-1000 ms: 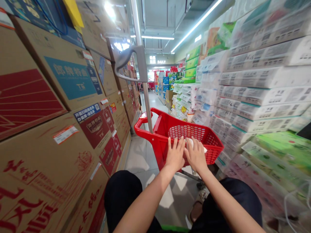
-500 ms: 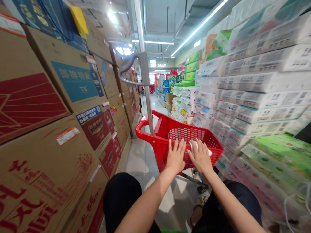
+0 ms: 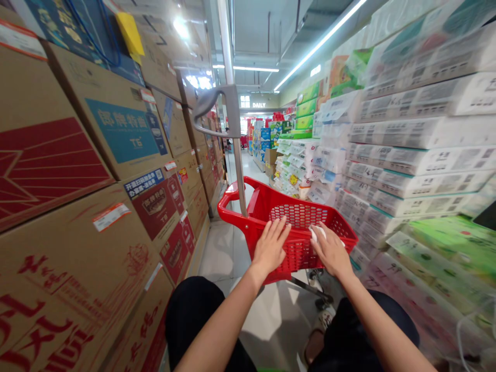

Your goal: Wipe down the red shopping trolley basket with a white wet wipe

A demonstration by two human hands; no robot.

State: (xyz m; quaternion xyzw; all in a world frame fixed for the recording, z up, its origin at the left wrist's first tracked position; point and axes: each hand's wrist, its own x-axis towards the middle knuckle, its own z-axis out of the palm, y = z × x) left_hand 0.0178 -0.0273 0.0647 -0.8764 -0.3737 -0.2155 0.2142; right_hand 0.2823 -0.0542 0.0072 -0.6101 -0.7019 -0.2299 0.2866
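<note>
A red plastic shopping basket cart (image 3: 267, 212) with perforated sides and a grey pull handle (image 3: 219, 111) on a metal pole stands in front of my knees. My left hand (image 3: 270, 248) lies against its near side, fingers stretched out and holding nothing. Further right, my right hand (image 3: 333, 252) holds a white tissue or cloth (image 3: 318, 233) under its fingers at the basket's near rim. Only parts of the white piece show past the fingers. The basket's inner floor is mostly hidden by the near wall.
Stacked cardboard boxes (image 3: 70, 263) with price tags line the left. On the right rise piles of white paper packs (image 3: 422, 150) and green packs (image 3: 449, 235). A tiled aisle (image 3: 220, 243) runs between them. A shoe (image 3: 325, 316) shows beneath the cart.
My hands have moved apart along the near rim: the left slid left and slightly down, the right moved right with the white piece. The cart has hardly moved.
</note>
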